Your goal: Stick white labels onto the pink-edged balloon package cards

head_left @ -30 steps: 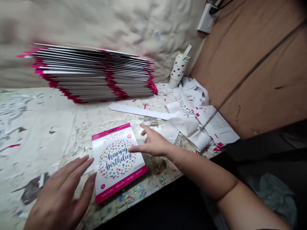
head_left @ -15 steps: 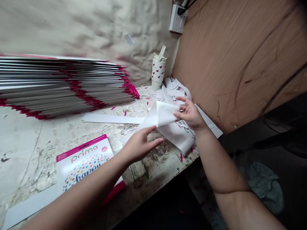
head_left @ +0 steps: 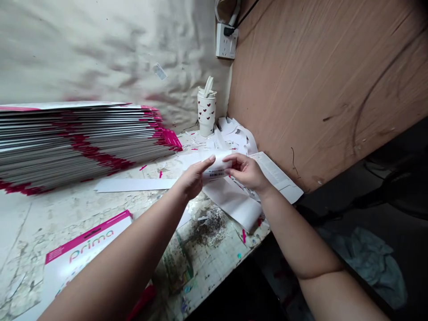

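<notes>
Both hands meet above the right part of the worn table (head_left: 214,258). My left hand (head_left: 193,179) and my right hand (head_left: 245,170) pinch a curled white label sheet (head_left: 216,170) with a small barcode printed on it. The sheet is lifted off the table, held between the two hands. A pink and white "Prima" balloon pack (head_left: 80,249) lies flat at the lower left, partly under my left forearm.
A tall stack of pink-edged packs (head_left: 76,138) fills the left back. A heart-patterned paper cup (head_left: 206,113) with strips in it stands in the corner. Loose white paper sheets (head_left: 234,200) and scraps lie to the right. A wall socket (head_left: 226,41) hangs above.
The view has shifted right. Both hands came together on the label sheet, which went from a spread sheet to a curled piece. Earlier the hands rested by the balloon pack.
</notes>
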`<state>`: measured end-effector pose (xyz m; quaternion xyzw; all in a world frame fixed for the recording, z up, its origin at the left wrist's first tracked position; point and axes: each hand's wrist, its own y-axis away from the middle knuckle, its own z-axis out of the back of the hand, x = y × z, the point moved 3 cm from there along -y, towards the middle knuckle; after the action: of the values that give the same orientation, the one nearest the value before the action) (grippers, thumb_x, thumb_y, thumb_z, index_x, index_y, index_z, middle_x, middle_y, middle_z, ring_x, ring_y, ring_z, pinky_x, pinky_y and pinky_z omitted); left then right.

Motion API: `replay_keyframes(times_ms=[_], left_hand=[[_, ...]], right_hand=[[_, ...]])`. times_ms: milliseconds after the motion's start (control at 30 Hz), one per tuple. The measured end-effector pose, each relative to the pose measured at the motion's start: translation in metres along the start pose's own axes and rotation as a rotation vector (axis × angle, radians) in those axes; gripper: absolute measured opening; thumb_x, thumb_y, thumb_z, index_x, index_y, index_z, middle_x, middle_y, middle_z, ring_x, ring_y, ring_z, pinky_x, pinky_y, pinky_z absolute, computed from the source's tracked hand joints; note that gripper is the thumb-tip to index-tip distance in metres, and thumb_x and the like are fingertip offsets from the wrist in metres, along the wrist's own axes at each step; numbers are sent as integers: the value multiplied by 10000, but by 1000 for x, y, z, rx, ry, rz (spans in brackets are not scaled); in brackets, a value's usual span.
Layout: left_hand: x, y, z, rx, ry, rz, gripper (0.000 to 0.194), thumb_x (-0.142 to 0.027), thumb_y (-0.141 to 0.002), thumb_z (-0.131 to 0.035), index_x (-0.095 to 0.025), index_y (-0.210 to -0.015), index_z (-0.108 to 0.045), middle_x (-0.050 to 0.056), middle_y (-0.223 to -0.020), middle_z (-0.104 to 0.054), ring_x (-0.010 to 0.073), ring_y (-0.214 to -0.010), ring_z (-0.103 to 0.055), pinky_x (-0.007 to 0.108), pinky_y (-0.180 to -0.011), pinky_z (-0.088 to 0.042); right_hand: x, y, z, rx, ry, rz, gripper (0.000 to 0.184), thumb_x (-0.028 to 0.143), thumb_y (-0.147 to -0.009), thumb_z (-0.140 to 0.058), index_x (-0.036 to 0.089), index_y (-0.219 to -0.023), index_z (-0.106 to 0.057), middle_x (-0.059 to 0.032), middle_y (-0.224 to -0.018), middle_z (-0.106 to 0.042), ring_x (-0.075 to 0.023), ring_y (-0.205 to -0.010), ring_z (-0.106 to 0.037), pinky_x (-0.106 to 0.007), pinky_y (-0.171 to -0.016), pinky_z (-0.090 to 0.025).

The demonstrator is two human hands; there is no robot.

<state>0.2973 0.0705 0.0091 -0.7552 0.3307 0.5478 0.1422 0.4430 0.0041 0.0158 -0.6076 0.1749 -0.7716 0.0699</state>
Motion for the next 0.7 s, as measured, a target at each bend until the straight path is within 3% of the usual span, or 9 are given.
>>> replay_keyframes(times_ms=[200, 367, 533, 700], left_hand=[[4, -7, 0, -76, 101, 26, 273, -316, -748, -664, -92, -902, -642, 77, -745, -692, 165, -672, -648, 282, -690, -513], [10, -6, 3, -144, 159, -17, 249, -278, -808, -597, -98, -980, -609, 67, -781, -694, 168, -742, -659, 290, -751, -515], [8, -4, 6, -138, 184, -23, 259, -272, -814, -590, -100, -1007, -613, 87, -853, -706, 184, -758, -662, 327, -786, -520], [8, -2, 5, -118, 183, -15, 277, -287, -825, -568, -109, -1033, -608, 101, -903, -706, 185, -798, -662, 335, -832, -503]], right_hand=[[1, 3, -5, -84, 396, 179, 250, 297, -749, -682, 199, -977, -646, -25, -846, -596, -152, -751, -544, -295, -720, -467], [10, 13, -16, -190, 726, 373, 105, 265, -849, -570, 203, -853, -654, -71, -914, -611, -211, -925, -533, -360, -862, -432], [8, 15, -17, -226, 784, 402, 250, 324, -848, -577, 236, -1077, -630, -82, -1149, -586, -241, -1087, -489, -420, -947, -401], [3, 13, -20, -251, 869, 421, 169, 258, -856, -559, 281, -967, -684, -36, -1191, -602, -263, -1136, -464, -472, -972, -369]])
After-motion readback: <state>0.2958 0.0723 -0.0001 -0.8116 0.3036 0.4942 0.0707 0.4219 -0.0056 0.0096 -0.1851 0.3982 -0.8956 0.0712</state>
